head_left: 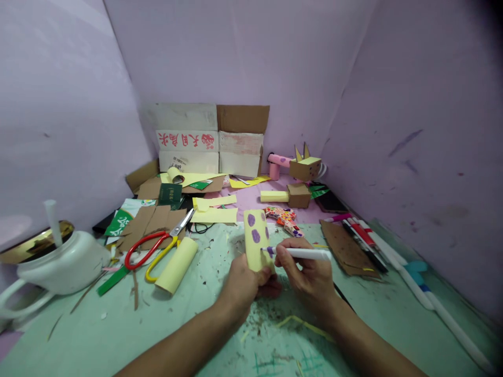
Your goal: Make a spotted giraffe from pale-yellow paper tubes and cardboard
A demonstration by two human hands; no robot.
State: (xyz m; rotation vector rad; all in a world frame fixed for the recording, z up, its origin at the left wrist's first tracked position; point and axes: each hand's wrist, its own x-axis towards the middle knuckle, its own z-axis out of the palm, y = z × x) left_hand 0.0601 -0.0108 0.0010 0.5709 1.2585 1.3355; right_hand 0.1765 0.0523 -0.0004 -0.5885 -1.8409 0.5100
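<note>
Left hand (243, 285), purple-spotted yellow tube (255, 238), marker (302, 254)

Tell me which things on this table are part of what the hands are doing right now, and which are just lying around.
In use:
- spotted tube, gripped by the left hand
- marker, held in the right hand, tip on the tube

Lying about:
- scissors
- plain tube
- white pot
- pens
- cardboard box

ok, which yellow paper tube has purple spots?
The upright yellow paper tube in the left hand, with the right hand's white purple-tipped marker at it; the lying yellow paper tube beside the red-and-yellow scissors is plain.
</note>
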